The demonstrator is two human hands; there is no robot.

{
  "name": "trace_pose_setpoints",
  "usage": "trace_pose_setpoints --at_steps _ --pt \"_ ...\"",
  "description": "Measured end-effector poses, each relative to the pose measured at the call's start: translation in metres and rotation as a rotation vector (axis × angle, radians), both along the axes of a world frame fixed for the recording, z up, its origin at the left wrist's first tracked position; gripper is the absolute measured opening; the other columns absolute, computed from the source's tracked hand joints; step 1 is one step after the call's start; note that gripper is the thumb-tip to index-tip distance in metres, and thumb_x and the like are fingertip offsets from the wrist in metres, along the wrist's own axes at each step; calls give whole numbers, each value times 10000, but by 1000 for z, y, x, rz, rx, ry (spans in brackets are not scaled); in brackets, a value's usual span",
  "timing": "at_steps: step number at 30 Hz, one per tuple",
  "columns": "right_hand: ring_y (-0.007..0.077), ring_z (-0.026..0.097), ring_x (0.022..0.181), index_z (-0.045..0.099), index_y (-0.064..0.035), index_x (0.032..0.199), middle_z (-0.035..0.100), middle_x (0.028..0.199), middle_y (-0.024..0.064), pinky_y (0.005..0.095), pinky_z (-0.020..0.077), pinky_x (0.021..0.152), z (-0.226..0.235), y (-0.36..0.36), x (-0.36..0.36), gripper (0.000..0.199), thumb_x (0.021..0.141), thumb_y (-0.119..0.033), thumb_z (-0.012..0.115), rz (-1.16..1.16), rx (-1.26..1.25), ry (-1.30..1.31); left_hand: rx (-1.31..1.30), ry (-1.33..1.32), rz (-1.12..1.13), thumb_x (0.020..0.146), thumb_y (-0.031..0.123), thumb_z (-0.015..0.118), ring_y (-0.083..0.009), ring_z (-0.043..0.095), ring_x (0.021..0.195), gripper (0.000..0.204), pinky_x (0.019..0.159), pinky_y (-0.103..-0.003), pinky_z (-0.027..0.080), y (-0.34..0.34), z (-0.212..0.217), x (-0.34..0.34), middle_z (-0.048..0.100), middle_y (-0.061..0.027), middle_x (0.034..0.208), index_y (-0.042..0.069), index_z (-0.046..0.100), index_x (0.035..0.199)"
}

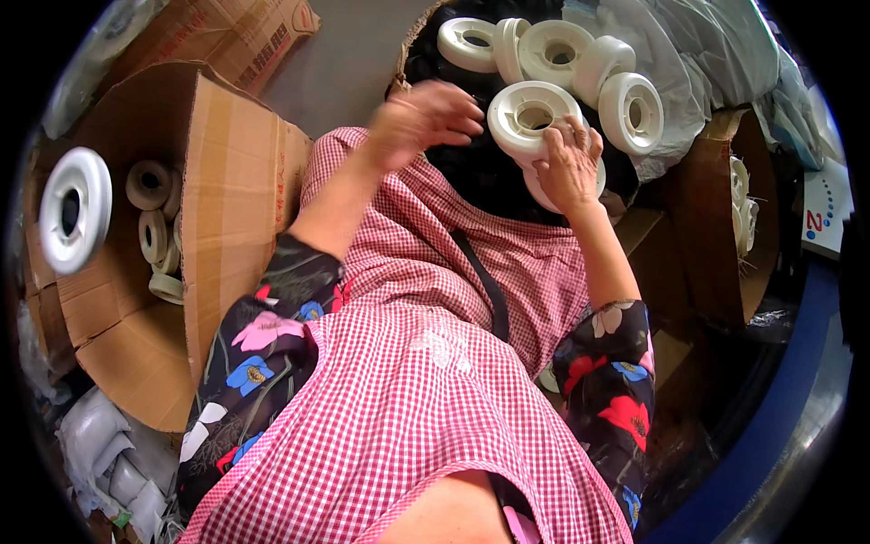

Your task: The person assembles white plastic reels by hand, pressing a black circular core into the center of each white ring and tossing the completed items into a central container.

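My right hand [569,165] grips the rim of a white plastic spool [528,116], held up over my lap, with a second white piece showing just under the hand. My left hand [422,116] hovers to the left of that spool with its fingers apart and nothing in it. Behind both hands several more white spools [555,50] lie in a pile on a black liner [480,172]. Another white spool [72,210], slightly blurred, is at the far left by the opening of a cardboard box [231,208]. I wear a pink checked apron and flowered sleeves.
Inside the open cardboard box on my left lie several beige rolls [154,231]. A second flattened carton [245,36] is behind it. Clear plastic sheeting [689,54] bunches at the upper right above a brown box [711,227] with white parts. Crumpled white bags [100,444] sit at lower left.
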State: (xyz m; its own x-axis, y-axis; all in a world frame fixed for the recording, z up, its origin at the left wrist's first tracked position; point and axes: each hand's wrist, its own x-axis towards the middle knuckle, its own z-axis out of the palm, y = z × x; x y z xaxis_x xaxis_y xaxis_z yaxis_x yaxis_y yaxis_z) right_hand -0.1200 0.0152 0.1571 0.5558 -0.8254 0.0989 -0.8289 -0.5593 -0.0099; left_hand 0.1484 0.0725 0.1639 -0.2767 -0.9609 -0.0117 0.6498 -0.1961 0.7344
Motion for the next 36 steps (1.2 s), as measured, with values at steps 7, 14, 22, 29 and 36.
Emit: trace_pose_setpoints --at_steps 7,14,22,29,36 --pt "238 424 1110 622 -163 1053 521 1051 31 419 253 967 8 2 2 509 579 -255 782 68 -107 110 -205 -1626 103 774 186 672 -392 562 964 304 837 -429 465 -28 -130 -68 596 -185 1007 53 567 1026" --pt "326 411 1180 562 -42 1099 521 1171 137 452 383 958 29 49 0 666 607 -406 824 -171 106 -775 -15 -568 119 779 77 706 -123 595 909 216 829 -252 484 -1 -60 -51 618 -43 1042 60 633 981" --pt "234 511 1125 364 24 1337 524 1195 144 368 455 910 14 124 -8 715 831 -406 628 -365 1249 -1664 -47 -610 -134 703 133 755 -195 558 1024 406 927 -339 471 51 12 -62 529 -92 1098 93 520 1032" --pt "242 471 1177 462 -42 1262 343 1388 165 352 430 916 35 127 -11 764 619 -277 801 14 817 -1297 143 -526 -309 771 188 739 -246 579 1045 713 844 -376 538 43 20 -69 546 -164 1176 23 356 1349" --pt "227 547 1061 451 -14 1240 466 1257 138 336 475 889 61 125 -9 688 655 -224 745 -118 874 -1350 158 -407 -118 787 141 721 -254 582 1035 678 800 -362 568 49 27 -84 524 -165 1160 14 330 1325"
